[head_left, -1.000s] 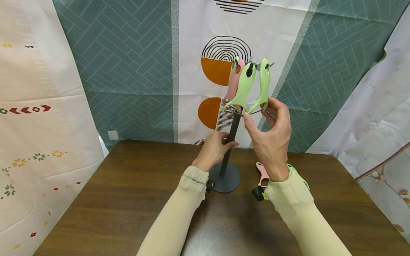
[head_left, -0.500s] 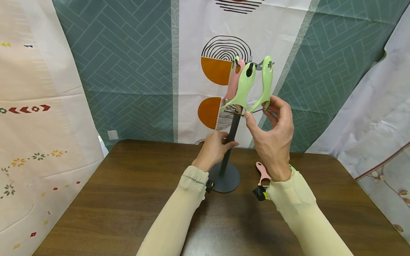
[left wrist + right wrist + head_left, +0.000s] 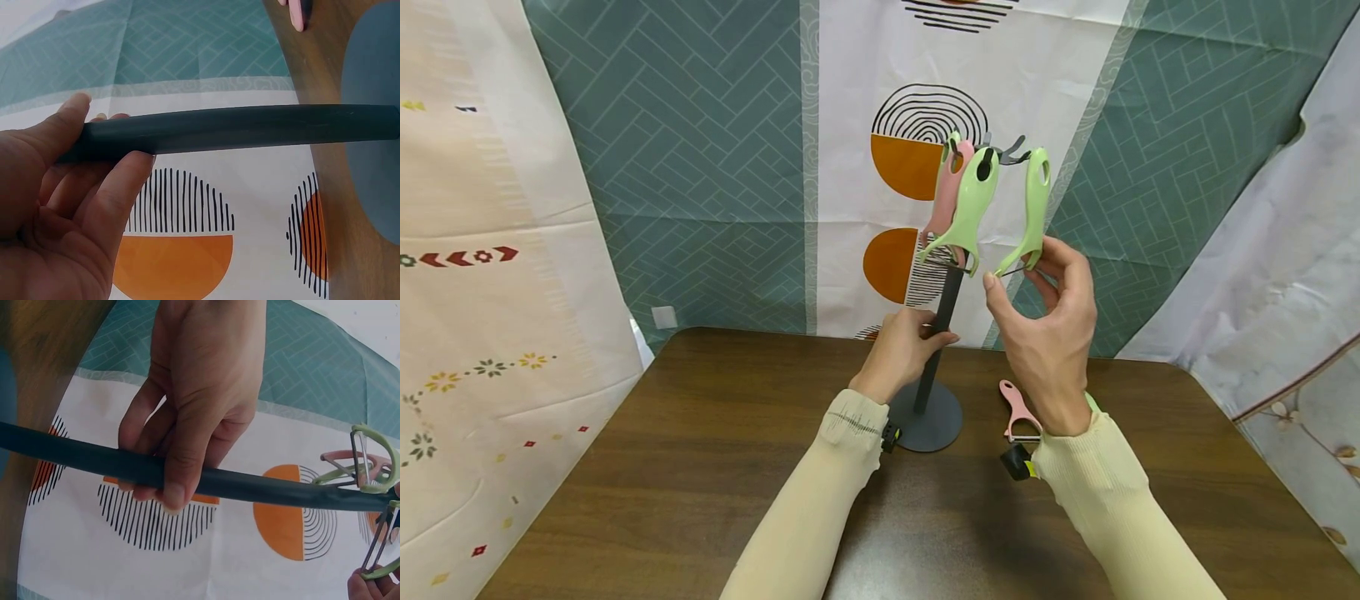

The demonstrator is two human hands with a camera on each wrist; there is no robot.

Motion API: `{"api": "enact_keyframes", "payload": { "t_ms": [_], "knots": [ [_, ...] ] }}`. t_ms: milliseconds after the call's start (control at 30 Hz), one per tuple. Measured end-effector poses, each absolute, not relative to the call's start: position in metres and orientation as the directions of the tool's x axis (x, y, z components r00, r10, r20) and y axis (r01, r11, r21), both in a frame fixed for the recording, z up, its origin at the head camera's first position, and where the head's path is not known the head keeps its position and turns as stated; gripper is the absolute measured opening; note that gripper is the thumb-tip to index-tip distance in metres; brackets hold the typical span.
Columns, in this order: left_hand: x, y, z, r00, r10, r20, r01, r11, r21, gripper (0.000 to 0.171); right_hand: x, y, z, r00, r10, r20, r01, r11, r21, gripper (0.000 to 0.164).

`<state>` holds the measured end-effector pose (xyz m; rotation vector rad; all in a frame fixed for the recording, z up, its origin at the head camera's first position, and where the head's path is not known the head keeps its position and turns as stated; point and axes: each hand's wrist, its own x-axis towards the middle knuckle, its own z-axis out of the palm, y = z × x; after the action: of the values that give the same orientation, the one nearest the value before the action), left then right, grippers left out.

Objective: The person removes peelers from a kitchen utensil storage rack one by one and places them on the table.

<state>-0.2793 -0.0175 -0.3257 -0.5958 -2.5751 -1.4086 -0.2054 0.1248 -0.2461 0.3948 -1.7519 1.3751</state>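
Note:
My left hand grips the dark post of an upright stand, its fingers and thumb around the post in the left wrist view too. A green peeler is pinched by its blade end in my right hand, handle pointing up. Its handle hole is apart from the bare hook at the stand's top. Another green peeler and a pink peeler hang from neighbouring hooks, with a further green one partly hidden behind. At the right wrist view's lower right edge, fingertips touch the held peeler's head.
The stand's round base rests on the brown wooden table. A second pink peeler lies right of the base, near my right forearm. Something green shows mostly hidden behind that wrist. Patterned cloth hangs behind the table.
The green peeler in my right hand has come off its hook, rising slightly, then moving right and down. My left hand keeps its place on the post.

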Motion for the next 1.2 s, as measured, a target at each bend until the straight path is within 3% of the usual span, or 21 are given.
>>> {"api": "enact_keyframes", "payload": {
  "t_ms": [1200],
  "knots": [
    [-0.279, -0.019, -0.326, -0.91, 0.274, 0.311, 0.409, 0.482, 0.774, 0.019, -0.22, 0.157, -0.287, -0.604, 0.239, 0.76, -0.657, 0.391, -0.645, 0.057]
  ]
}}
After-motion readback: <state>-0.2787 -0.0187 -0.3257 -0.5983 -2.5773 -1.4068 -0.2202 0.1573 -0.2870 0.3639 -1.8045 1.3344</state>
